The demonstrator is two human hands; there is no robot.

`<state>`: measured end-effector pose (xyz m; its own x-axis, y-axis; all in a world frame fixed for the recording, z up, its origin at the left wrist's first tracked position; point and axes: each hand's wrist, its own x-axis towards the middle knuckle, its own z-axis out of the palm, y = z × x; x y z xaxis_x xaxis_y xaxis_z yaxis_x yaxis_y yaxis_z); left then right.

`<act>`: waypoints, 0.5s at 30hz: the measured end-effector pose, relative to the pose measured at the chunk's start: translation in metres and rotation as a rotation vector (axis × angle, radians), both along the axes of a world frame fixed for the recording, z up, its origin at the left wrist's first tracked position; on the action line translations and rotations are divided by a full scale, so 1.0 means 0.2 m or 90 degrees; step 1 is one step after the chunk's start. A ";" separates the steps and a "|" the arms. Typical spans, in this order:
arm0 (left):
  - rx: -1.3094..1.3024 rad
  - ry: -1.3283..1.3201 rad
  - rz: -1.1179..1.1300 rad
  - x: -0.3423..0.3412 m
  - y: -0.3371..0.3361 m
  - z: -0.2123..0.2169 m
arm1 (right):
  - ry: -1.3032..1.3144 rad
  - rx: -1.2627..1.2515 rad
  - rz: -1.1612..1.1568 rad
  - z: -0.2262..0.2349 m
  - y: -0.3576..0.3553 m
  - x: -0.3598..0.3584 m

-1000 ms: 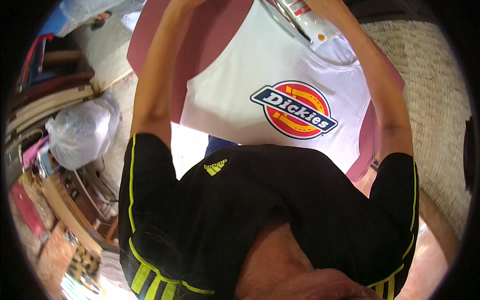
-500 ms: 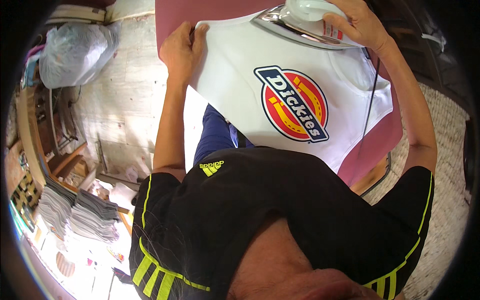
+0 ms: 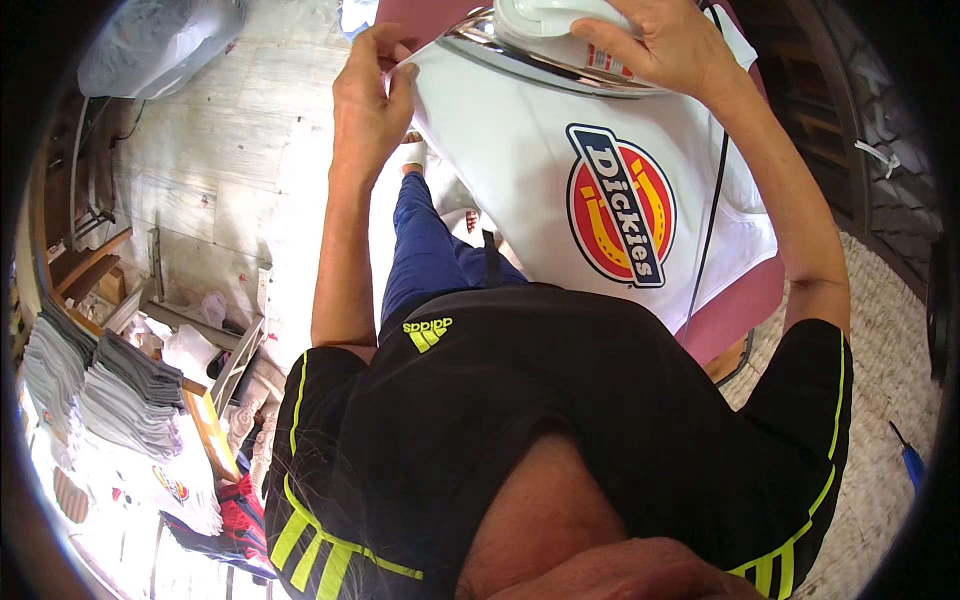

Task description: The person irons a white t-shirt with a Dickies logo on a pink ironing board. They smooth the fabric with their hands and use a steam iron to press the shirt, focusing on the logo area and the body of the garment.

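Head view: the right hand [image 3: 670,45] wraps the handle of a white iron [image 3: 545,40] set on a white T-shirt [image 3: 510,170] with a round red, yellow and blue emblem, while the left hand [image 3: 368,95] pinches the shirt's edge, apparently to keep the cloth taut. The shirt lies on a maroon padded surface [image 3: 745,310]. Folded grey garments [image 3: 110,390] are stacked at left above a pale tiled floor [image 3: 220,150].
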<state>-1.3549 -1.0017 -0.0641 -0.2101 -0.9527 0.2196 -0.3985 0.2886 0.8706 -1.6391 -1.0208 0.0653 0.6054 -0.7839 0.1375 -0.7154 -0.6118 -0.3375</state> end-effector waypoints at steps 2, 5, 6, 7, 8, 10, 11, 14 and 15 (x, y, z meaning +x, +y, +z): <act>-0.029 0.048 0.063 0.02 0.01 -0.04 | -0.003 -0.007 0.016 -0.01 0.00 0.06; -0.082 0.079 0.154 0.11 -0.02 -0.15 | -0.024 -0.015 0.014 -0.03 0.00 0.15; -0.056 0.076 0.177 0.13 -0.01 -0.17 | -0.023 -0.005 0.012 -0.02 0.00 0.17; -0.031 0.075 0.197 0.14 0.01 -0.16 | -0.022 0.003 0.007 -0.02 0.00 0.20; -0.043 0.083 0.193 0.14 0.01 -0.15 | 0.000 0.010 -0.025 0.00 0.01 0.24; -0.059 0.109 0.214 0.12 0.01 -0.13 | -0.004 0.007 -0.010 -0.01 0.01 0.29; -0.111 0.130 0.218 0.11 0.00 -0.12 | -0.009 0.001 -0.006 0.00 0.00 0.29; -0.128 0.132 0.164 0.03 -0.01 -0.05 | -0.057 -0.002 0.021 -0.01 -0.01 0.19; -0.150 0.134 0.134 -0.02 0.01 -0.01 | -0.033 0.010 -0.031 0.01 0.02 0.15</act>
<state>-1.3584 -0.9999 -0.0659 0.0575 -0.8886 0.4550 -0.2894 0.4214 0.8595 -1.6096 -1.0172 0.0679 0.5592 -0.8142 0.1560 -0.7250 -0.5716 -0.3843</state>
